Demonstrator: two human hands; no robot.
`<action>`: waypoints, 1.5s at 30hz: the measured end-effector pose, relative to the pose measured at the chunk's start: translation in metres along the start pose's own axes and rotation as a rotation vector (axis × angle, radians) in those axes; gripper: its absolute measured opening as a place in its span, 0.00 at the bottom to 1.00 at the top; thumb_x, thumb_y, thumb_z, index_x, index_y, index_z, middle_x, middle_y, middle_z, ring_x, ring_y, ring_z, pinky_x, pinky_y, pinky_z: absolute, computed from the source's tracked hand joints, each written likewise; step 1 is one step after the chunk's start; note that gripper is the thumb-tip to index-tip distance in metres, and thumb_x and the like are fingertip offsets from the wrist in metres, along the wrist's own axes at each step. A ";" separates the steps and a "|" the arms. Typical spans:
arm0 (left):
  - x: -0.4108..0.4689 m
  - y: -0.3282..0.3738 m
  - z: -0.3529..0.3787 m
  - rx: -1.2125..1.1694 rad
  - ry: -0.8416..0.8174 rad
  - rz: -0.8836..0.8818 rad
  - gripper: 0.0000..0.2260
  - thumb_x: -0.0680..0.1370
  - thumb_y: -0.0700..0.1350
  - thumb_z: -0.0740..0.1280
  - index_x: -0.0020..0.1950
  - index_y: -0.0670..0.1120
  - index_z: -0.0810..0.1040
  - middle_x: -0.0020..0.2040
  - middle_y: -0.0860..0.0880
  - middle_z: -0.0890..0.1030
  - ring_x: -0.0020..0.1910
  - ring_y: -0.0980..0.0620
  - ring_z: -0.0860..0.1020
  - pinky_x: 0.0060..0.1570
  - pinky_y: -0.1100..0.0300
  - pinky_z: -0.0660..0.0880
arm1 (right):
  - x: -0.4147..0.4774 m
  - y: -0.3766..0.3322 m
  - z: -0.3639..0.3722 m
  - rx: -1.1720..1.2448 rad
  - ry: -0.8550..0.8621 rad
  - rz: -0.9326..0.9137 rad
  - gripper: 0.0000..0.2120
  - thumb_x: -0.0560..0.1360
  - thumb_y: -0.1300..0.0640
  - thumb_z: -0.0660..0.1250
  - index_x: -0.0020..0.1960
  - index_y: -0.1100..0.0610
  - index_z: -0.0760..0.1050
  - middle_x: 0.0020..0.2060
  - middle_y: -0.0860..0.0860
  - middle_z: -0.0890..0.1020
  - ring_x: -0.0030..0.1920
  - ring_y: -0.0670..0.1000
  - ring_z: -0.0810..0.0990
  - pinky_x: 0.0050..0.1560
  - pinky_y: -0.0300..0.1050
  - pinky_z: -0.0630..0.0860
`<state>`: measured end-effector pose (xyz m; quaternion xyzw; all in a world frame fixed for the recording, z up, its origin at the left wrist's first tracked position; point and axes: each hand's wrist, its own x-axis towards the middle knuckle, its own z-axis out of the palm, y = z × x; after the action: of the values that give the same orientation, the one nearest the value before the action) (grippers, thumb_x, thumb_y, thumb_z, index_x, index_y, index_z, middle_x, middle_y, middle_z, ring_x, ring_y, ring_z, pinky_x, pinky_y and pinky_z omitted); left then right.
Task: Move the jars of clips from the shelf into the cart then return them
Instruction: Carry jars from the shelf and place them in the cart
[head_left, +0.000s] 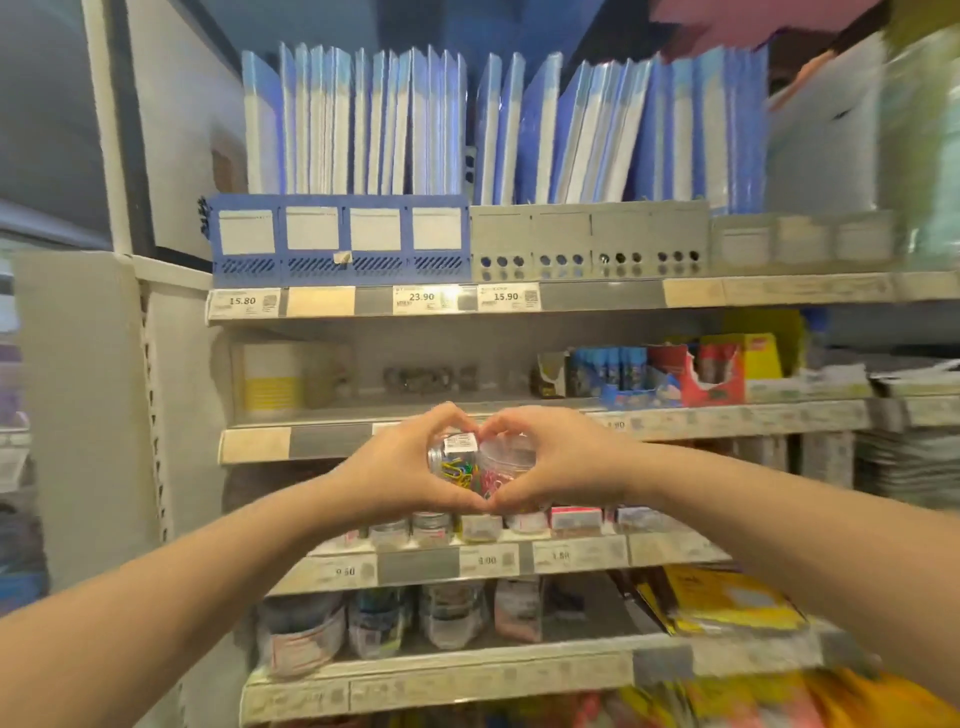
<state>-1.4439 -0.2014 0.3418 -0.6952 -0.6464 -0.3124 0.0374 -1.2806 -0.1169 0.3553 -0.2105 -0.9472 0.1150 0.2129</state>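
Observation:
Two clear jars of coloured clips are held side by side in front of the shelves. My left hand (402, 462) grips the left jar (457, 462), which has a white label on top and yellow, green and blue clips inside. My right hand (550, 462) grips the right jar (501, 470), which holds pink clips. The two hands touch at thumbs and fingertips around the jars. Below them, more small jars (431, 527) stand in a row on a shelf (488, 564). No cart is in view.
Blue and grey file holders (337, 239) with folders fill the top shelf. Boxes of stationery (675, 374) sit on the second shelf at right. Larger jars (374, 623) stand on a lower shelf, with yellow packets (727, 603) to their right. A white upright (88, 395) bounds the left.

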 end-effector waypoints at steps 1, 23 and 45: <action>-0.011 0.012 0.005 -0.021 -0.014 0.025 0.21 0.63 0.52 0.78 0.45 0.63 0.68 0.44 0.65 0.74 0.45 0.67 0.73 0.40 0.77 0.66 | -0.020 -0.004 -0.001 -0.012 -0.006 0.015 0.31 0.66 0.47 0.75 0.66 0.47 0.68 0.61 0.45 0.74 0.55 0.43 0.72 0.47 0.33 0.69; -0.147 0.294 0.221 -0.405 -0.585 0.578 0.26 0.66 0.55 0.75 0.57 0.55 0.66 0.53 0.57 0.73 0.47 0.58 0.72 0.39 0.72 0.66 | -0.466 -0.012 0.001 0.052 0.296 0.827 0.27 0.60 0.44 0.76 0.56 0.45 0.72 0.51 0.44 0.79 0.50 0.46 0.79 0.52 0.48 0.75; -0.272 0.665 0.664 -0.451 -1.277 0.787 0.24 0.66 0.52 0.76 0.55 0.48 0.69 0.46 0.54 0.71 0.44 0.57 0.70 0.34 0.71 0.65 | -0.947 0.197 0.058 -0.010 0.332 1.581 0.28 0.65 0.48 0.73 0.63 0.52 0.72 0.55 0.49 0.79 0.55 0.51 0.76 0.55 0.40 0.64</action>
<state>-0.5660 -0.2443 -0.0881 -0.9090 -0.1699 0.0605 -0.3759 -0.4613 -0.3740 -0.0929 -0.8334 -0.4746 0.1947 0.2056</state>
